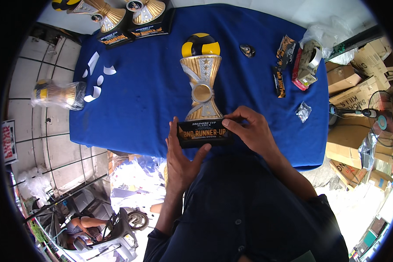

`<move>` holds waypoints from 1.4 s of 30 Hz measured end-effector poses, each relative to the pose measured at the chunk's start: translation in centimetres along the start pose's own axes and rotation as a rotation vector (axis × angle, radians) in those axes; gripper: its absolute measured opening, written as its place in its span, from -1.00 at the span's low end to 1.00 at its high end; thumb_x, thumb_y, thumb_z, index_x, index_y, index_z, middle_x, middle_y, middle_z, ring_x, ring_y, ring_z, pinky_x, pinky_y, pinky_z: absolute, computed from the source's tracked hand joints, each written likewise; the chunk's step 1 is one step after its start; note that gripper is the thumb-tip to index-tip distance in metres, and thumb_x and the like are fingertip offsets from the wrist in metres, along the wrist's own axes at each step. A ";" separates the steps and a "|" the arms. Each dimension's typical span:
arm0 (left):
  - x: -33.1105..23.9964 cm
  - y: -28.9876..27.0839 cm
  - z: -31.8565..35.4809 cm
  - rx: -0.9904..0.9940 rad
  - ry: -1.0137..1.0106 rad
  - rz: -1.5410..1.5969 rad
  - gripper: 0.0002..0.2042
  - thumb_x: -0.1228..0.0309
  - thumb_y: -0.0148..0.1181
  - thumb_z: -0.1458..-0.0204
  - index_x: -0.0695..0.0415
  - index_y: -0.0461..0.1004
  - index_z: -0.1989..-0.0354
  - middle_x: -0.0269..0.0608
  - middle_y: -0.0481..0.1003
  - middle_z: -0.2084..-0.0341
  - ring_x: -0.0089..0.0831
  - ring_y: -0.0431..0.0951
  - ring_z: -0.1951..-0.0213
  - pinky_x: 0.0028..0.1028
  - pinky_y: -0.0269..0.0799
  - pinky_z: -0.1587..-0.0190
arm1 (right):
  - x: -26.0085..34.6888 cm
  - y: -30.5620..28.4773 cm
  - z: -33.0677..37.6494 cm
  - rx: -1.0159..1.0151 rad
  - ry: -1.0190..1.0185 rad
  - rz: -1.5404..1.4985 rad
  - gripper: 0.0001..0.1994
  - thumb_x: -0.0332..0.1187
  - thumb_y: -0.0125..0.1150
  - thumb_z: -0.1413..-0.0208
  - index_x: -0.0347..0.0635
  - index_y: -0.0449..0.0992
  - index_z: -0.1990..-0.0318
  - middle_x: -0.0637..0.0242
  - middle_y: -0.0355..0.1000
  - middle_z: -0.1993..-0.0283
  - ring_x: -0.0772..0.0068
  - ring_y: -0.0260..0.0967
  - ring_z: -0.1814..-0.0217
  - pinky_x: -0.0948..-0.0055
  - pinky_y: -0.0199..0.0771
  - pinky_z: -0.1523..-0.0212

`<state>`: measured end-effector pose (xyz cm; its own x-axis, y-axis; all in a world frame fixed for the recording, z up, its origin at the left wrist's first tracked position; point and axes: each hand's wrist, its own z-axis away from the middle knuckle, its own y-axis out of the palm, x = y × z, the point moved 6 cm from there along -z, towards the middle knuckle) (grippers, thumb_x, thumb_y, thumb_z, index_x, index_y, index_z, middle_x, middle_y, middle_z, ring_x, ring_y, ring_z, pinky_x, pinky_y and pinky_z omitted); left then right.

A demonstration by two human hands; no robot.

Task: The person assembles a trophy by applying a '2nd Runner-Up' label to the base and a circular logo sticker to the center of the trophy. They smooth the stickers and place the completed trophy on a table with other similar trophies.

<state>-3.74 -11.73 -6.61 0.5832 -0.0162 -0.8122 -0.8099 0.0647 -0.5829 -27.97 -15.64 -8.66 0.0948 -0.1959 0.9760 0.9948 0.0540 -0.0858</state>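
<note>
A gold and silver trophy (201,76) lies on the blue-covered table in front of me, its black and yellow volleyball top pointing away. A round, plain gold recess sits at its narrow middle. On the near face of its black base (182,143) is a black and orange printed label (204,130). My left hand (182,163) grips the base, fingers along its left side and thumb against the lower front edge. At the label's upper right corner, my right hand (249,127) is closed, with the thumb pressed on it and the index finger bent behind.
Two similar trophies (148,15) stand at the far left; a plastic-wrapped one (59,95) lies by the left edge. White paper scraps (93,61), a round emblem sticker (247,50), printed labels (279,81), a tape dispenser (309,65) and crumpled plastic (303,112) lie on the cloth (139,87). Cardboard boxes (347,139) and a fan (382,118) stand right.
</note>
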 end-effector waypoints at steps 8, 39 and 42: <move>0.2 0.1 0.1 0.035 -0.106 0.042 0.17 -0.05 0.67 -0.14 0.28 0.03 -0.73 0.55 0.23 -0.59 0.40 0.16 -0.67 0.34 -0.12 -0.70 | 0.1 0.0 0.1 -0.021 -0.040 0.055 -0.80 -0.36 0.55 -0.37 -0.36 0.72 0.15 0.23 0.68 0.12 0.45 0.72 0.05 0.37 0.74 0.03; 1.3 -0.4 -2.7 -0.071 -0.326 0.200 -0.37 0.11 0.23 -0.57 0.44 0.43 -0.54 0.16 0.73 -0.10 -0.37 0.69 -0.09 -0.37 0.59 -0.17 | -4.6 -7.3 -4.8 -0.400 -0.158 0.276 -0.84 -0.40 0.46 -0.41 -0.27 0.75 -0.02 0.20 0.76 0.07 0.41 0.70 0.14 0.38 0.65 0.11; 1.0 -0.8 -2.8 -0.068 -0.327 0.189 -0.41 0.13 0.12 -0.63 0.43 0.41 -0.56 0.16 0.72 -0.14 -0.39 0.68 -0.11 -0.39 0.58 -0.18 | -4.5 -9.6 -9.8 -0.485 -0.260 0.369 -0.80 -0.41 0.47 -0.39 -0.26 0.73 -0.08 0.15 0.71 -0.01 0.32 0.74 0.09 0.32 0.72 0.08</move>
<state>-2.64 -14.62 -7.01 0.4036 0.3097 -0.8609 -0.9008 -0.0300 -0.4331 -37.58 -24.90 -14.17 0.4814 -0.0028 0.8765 0.8078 -0.3868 -0.4448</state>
